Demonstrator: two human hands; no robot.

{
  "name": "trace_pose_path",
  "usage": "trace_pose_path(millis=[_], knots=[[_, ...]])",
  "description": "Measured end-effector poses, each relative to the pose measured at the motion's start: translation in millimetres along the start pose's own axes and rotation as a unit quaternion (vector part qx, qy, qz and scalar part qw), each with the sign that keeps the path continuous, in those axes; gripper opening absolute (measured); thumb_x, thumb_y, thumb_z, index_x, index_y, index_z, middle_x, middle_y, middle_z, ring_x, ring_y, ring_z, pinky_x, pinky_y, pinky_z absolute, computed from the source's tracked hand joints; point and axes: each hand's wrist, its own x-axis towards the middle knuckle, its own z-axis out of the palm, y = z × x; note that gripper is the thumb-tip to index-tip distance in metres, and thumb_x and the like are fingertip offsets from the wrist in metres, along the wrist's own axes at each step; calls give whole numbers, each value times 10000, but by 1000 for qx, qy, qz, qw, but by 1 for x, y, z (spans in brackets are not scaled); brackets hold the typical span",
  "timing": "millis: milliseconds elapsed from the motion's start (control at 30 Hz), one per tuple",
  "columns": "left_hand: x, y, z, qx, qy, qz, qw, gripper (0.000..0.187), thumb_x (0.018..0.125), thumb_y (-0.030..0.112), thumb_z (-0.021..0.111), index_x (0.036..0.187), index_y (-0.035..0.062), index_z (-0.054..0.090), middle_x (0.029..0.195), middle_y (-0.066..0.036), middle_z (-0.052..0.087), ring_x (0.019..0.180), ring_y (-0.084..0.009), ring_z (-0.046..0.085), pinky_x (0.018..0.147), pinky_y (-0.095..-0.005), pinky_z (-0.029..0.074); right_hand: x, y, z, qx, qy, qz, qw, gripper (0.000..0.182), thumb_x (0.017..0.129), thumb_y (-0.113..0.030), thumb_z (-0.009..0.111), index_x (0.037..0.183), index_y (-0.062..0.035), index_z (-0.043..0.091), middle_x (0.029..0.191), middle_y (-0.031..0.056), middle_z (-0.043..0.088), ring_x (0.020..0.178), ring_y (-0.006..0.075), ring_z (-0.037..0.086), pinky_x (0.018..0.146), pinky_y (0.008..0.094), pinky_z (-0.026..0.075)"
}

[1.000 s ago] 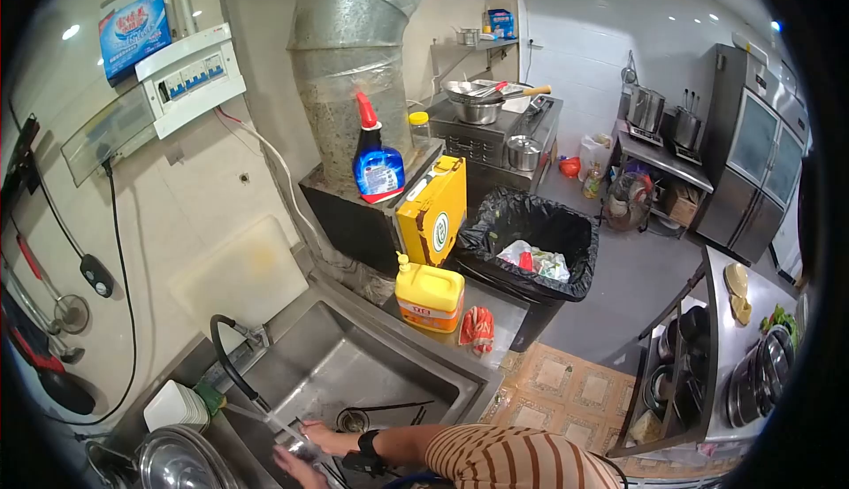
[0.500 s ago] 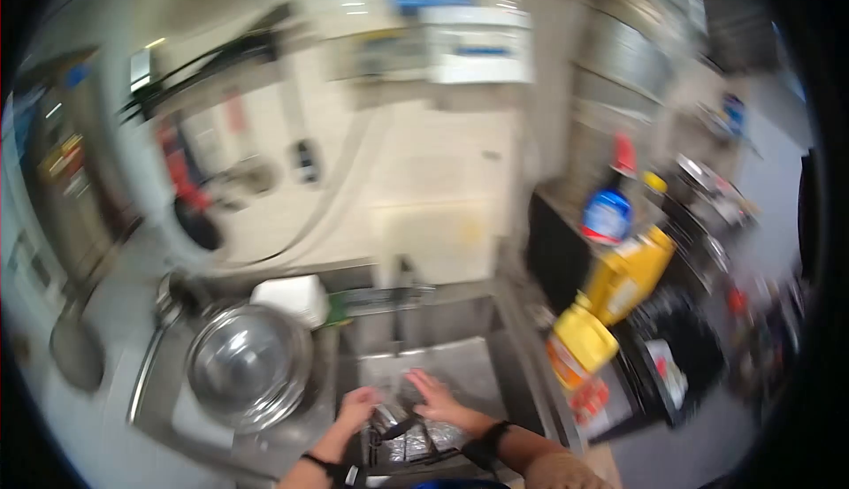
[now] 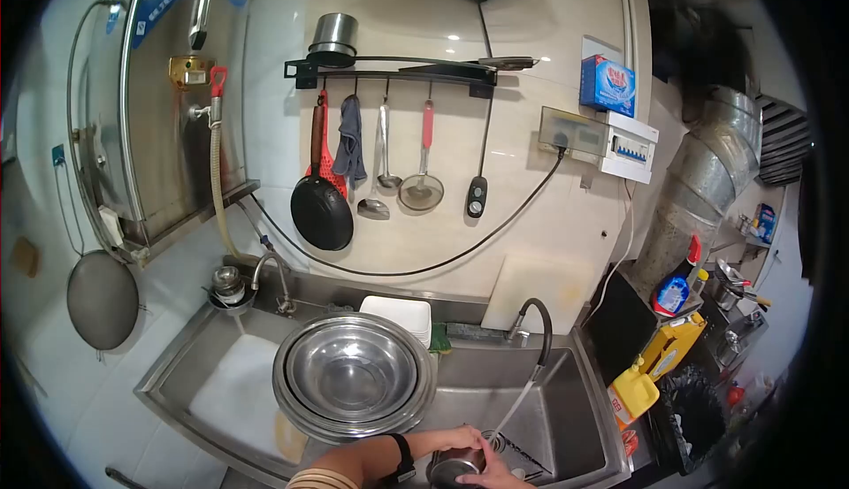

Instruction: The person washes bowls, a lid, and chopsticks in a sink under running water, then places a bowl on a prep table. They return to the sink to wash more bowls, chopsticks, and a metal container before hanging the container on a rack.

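Note:
Low in the right sink basin (image 3: 566, 401), both hands are closed around a round metal container (image 3: 453, 469), partly cut off by the bottom edge of the view. My left hand (image 3: 462, 439) grips its far rim, its forearm wearing a black band. My right hand (image 3: 498, 471) holds the near right side, thumb over the rim. Water runs from the black curved faucet (image 3: 538, 334) down beside my fingers. Just right of the hands, a dark thin utensil (image 3: 528, 456) lies on the basin floor near the drain.
Stacked metal bowls (image 3: 352, 374) straddle the left basin, which holds whitish water (image 3: 234, 392). A white tray (image 3: 398, 317) and a cutting board (image 3: 539, 293) stand behind. Yellow bottles (image 3: 633, 392) sit to the right. A frying pan (image 3: 322, 213) and ladles hang on the wall.
The view has swung, so the sink sits further right and low. My hands, earlier apart over shiny things with a dark handle, are now together on the round container. A water stream now shows clearly.

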Motion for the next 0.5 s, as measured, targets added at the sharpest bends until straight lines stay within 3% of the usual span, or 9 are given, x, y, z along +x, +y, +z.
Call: trace_pose_path(millis=[33,67,100,167,233,267,300,400,500], knots=[[6,-8,0,-1,-5,18,1000,271,837,291,581,1020,94,606,911,-17,603,845,-133,503,783,-324,405,1,-8,11,-19,39,-27,999,1035,604,-250,778,1386,-65,124,1328,202,321,1144,353,400,947,420,373],[16,-14,-2,-4,-10,35,999,304,836,301,582,1056,91,587,954,-33,597,880,-150,509,801,-328,404,-6,-13,3,111,12,206,972,872,656,-238,741,1345,-49,239,1247,166,422,958,293,537,695,380,530],[17,-22,0,-7,-14,48,999,340,835,311,582,1091,88,567,997,-49,592,915,-167,515,820,-333,404,-7,33,19,264,69,280,921,703,718,-265,691,1295,-74,339,1141,154,496,827,260,586,481,330,540],[-26,15,-9,6,32,80,996,411,814,298,607,1144,71,518,1051,-105,576,938,-182,533,822,-333,424,-24,-10,-4,382,-11,462,800,562,770,-292,628,1257,-122,404,1001,136,557,718,237,599,461,345,545],[-55,41,-26,13,41,96,994,470,810,302,613,1186,54,476,1115,-140,545,1013,-207,511,861,-335,413,-28,-14,-8,299,3,510,806,555,779,-328,618,1260,-146,409,842,107,589,496,183,556,366,273,494],[-62,46,-33,15,27,97,995,489,817,312,606,1201,47,459,1151,-146,522,1075,-224,481,900,-336,391,-23,-16,-21,251,-106,539,797,882,630,-476,715,1306,-128,267,1215,210,416,1088,371,457,722,491,498],[-69,51,-41,18,15,98,995,509,823,323,599,1216,40,441,1188,-152,499,1138,-241,451,939,-337,369,-24,-8,-26,265,-83,537,796,839,635,-492,700,1284,-144,297,1202,200,427,1063,358,473,672,479,505],[-97,60,-49,31,43,67,996,471,802,286,624,1169,23,490,1121,-151,546,1042,-231,513,885,-332,405,-25,6,-29,324,-10,560,763,752,643,-531,669,1236,-172,377,1173,171,454,982,330,520,590,446,524],[-111,62,-53,42,21,34,998,469,812,293,614,1182,38,481,1112,-136,548,1037,-222,510,865,-329,416,-29,9,-30,197,-75,549,809,744,652,-536,654,1239,-168,380,1164,200,454,919,340,543,592,438,526]])
